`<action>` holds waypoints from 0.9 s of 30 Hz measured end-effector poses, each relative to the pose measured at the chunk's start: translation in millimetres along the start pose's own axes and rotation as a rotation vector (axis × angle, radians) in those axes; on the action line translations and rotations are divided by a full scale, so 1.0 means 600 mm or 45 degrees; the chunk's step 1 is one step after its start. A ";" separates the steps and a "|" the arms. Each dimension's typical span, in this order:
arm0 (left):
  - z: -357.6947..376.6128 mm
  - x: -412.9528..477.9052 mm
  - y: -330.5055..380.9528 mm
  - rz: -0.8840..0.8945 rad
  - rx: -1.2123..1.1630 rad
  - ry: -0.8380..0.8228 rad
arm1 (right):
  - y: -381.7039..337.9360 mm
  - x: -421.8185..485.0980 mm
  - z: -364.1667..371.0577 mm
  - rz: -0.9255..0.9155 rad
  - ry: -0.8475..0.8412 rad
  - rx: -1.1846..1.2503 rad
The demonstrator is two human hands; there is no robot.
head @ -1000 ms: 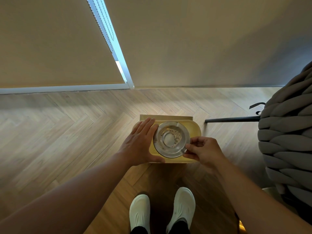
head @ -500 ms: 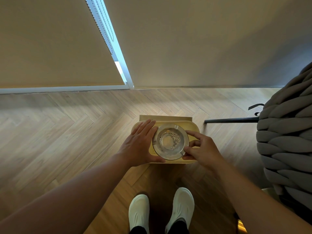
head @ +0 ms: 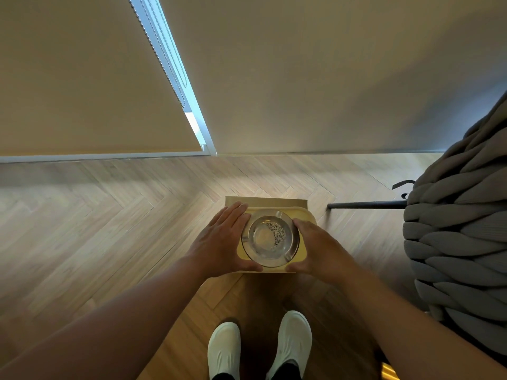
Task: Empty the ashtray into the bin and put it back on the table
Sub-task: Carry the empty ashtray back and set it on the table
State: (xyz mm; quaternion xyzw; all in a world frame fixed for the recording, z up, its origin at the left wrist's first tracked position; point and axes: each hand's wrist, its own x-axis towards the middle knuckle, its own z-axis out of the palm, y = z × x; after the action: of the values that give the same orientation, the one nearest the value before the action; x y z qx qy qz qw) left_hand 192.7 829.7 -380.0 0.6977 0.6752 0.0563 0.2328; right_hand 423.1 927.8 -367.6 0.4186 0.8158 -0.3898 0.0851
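A round glass ashtray (head: 270, 238), speckled ash lying in its bowl, is sitting over a yellow bin (head: 303, 215) on a herringbone wood floor (head: 109, 215). The left hand (head: 223, 241) is cupping its left rim, fingers spread flat and thumb curling under the near edge. The right hand (head: 318, 246) is cradling the right rim likewise (both hands gripping the ashtray). White shoes (head: 293, 341) are showing below.

grey chunky-knit throw (head: 461, 242) at right; black rod (head: 365, 205) on herringbone floor (head: 109, 215); white shoes (head: 258, 346) below.
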 end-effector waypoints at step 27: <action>-0.295 -0.141 0.211 -0.243 -0.244 0.093 | -0.195 -0.213 -0.253 -0.144 -0.017 0.023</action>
State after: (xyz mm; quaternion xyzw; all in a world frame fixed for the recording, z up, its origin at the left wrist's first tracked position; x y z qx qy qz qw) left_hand 232.0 794.3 -152.6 0.6023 0.7380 0.1235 0.2780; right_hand 445.3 915.9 -138.4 0.3698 0.8341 -0.4042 0.0646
